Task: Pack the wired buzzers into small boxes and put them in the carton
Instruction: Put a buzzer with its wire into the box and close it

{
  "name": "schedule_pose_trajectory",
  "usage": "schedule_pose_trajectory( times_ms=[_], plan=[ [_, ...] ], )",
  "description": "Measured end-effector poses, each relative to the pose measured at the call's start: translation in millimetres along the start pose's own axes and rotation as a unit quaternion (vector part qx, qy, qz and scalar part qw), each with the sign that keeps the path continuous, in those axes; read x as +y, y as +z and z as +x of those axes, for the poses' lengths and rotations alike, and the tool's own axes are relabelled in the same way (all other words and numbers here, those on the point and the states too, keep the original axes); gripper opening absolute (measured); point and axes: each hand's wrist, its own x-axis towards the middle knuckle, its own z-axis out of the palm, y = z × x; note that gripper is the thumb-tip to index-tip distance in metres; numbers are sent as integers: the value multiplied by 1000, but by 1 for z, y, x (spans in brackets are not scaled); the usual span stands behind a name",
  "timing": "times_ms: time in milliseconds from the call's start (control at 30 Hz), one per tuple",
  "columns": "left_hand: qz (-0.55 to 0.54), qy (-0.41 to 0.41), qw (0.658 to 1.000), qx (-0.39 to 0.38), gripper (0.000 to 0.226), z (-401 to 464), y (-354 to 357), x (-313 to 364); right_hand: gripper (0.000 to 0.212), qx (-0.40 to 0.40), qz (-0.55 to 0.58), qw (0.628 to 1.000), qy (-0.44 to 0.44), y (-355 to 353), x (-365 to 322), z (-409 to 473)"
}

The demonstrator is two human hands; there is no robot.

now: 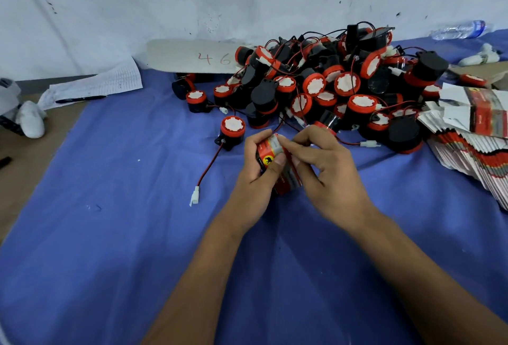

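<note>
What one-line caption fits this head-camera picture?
Both hands close a small red box beside a heap of wired buzzers.

Both hands worked one small box over the blue cloth: left hand gripped it, right hand pinched its top flap. Buzzer pile sat just behind, flat boxes stacked at right.
</note>
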Motion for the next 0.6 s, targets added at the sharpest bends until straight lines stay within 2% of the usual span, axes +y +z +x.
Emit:
schedule_pose_trajectory(
  times_ms=[167,333,500,600],
  plan=[
    [-62,-16,994,86,29,5,0,-5,37,-21,125,989,83,12,-9,-2],
    [-51,-7,995,82,30,6,0,-8,37,3,261,948,181,15,-6,-2],
    [-72,-21,990,123,28,6,3,-10,35,-24,350,917,188,23,-9,-4],
    [-132,-68,975,165,45,7,3,-5,35,-34,303,936,176,24,-6,-7]
  ],
)
